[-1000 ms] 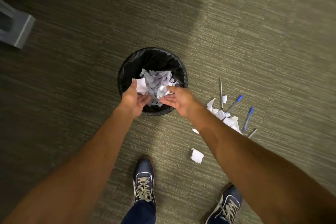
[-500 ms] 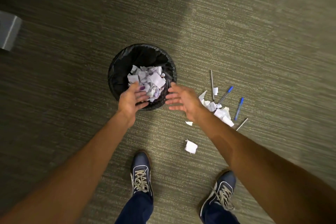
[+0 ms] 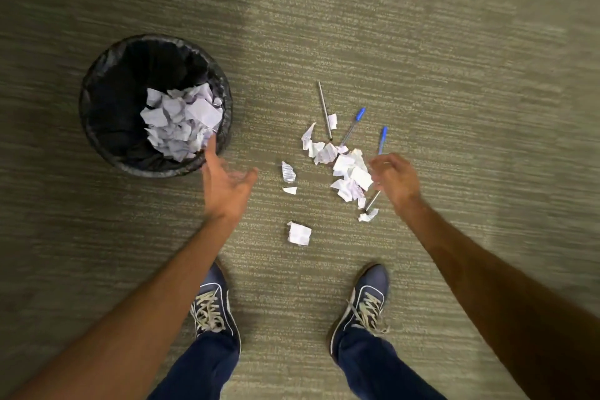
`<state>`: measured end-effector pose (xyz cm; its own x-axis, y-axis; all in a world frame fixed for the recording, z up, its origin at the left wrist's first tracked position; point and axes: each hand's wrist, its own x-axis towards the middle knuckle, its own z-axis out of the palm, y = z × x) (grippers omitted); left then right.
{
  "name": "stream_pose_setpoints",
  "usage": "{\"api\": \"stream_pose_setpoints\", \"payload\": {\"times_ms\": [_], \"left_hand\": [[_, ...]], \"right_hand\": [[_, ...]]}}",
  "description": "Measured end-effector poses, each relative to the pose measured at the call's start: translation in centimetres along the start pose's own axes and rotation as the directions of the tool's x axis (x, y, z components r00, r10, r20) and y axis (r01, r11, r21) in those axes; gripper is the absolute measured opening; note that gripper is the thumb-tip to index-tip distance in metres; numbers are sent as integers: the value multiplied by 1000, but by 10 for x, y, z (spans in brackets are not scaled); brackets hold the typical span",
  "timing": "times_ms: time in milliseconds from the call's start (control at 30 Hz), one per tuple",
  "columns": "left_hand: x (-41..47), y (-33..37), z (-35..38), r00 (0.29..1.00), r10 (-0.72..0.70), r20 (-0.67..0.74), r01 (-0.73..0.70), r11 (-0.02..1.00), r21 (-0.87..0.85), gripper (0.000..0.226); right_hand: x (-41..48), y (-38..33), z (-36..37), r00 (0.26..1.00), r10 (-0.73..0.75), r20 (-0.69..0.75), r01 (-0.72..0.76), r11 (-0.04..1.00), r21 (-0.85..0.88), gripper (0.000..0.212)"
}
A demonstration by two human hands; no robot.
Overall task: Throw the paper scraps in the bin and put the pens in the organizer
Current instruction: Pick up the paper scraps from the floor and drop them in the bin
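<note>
While both hands are hanging above the carpet (image 3: 422, 26), I'm seeing neither one holding anything. Left hand (image 3: 225, 187) is spread, palm partly up, fingers blurred; its fingertips are overlapping the near rim of the bin (image 3: 97, 140) in this view, can't tell if touching. Bin is sitting up-left of that hand, black liner, wad of paper scraps (image 3: 181, 122) lying inside against the near-right wall.

Right hand (image 3: 394, 180) is loosely curled, knuckles up, fingers pointing down toward the loose scrap pile (image 3: 349, 172), which is lying just left of it on the carpet. Can't tell whether the fingertips are touching paper.

Pens relative to the right hand:
- blue-capped pen (image 3: 382, 140) is lying just above it, lower end hidden behind the knuckles
- second blue-capped pen (image 3: 353, 127) is lying up-left
- grey pen (image 3: 324, 110) is lying further up-left, beside a small scrap
- another grey pen (image 3: 372, 200) is poking out just below-left, under the pile edge

Three stray scraps are sitting between the hands: a lined scrap (image 3: 288, 172), a small sliver (image 3: 290, 190), and a crumpled piece (image 3: 299, 233) nearer my view of the shoes (image 3: 212, 305).
</note>
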<state>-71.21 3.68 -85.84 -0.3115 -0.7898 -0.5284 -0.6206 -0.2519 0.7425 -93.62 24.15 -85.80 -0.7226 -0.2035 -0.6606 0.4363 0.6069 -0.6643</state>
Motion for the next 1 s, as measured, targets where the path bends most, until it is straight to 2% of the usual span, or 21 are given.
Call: {"api": "stream_pose_setpoints", "payload": {"times_ms": [100, 167, 233, 333, 433, 500, 567, 700, 800, 867, 1000], "left_hand": [[-4, -12, 27, 977, 213, -11, -204, 947, 247, 105], [-4, -24, 48, 967, 247, 56, -252, 915, 316, 104], [1, -39, 70, 959, 226, 172, -277, 880, 386, 103], [16, -66, 100, 936, 157, 315, -299, 824, 480, 100], [33, -93, 125, 905, 127, 405, -352, 759, 547, 98], [45, -108, 137, 888, 111, 446, -385, 711, 588, 99], [54, -119, 145, 877, 86, 473, -406, 661, 632, 97], [61, -129, 156, 897, 75, 435, -395, 576, 716, 87], [63, -133, 156, 913, 96, 397, -369, 611, 701, 72], [64, -135, 154, 913, 94, 396, -361, 638, 680, 54], [69, -134, 149, 883, 141, 448, -442, 572, 691, 27]], "right_hand": [[15, 39, -14, 999, -34, -11, 32, 996, -84, 13], [24, 65, -14, 998, -58, -14, 53, 972, -228, 21], [32, 89, -8, 993, -112, 42, 120, 924, -364, 30], [49, 127, 7, 962, -204, 181, 272, 701, -659, 43], [67, 154, 23, 931, -201, 303, 364, 536, -762, 64], [77, 167, 33, 919, -221, 326, 391, 417, -820, 70], [85, 175, 42, 914, -239, 329, 395, 326, -859, 72], [95, 184, 52, 876, -320, 361, 439, 218, -872, 64], [98, 190, 55, 843, -332, 423, 500, 197, -843, 55], [96, 190, 55, 811, -367, 456, 547, 199, -813, 47], [93, 182, 53, 767, -443, 465, 589, 197, -784, 24]]}}
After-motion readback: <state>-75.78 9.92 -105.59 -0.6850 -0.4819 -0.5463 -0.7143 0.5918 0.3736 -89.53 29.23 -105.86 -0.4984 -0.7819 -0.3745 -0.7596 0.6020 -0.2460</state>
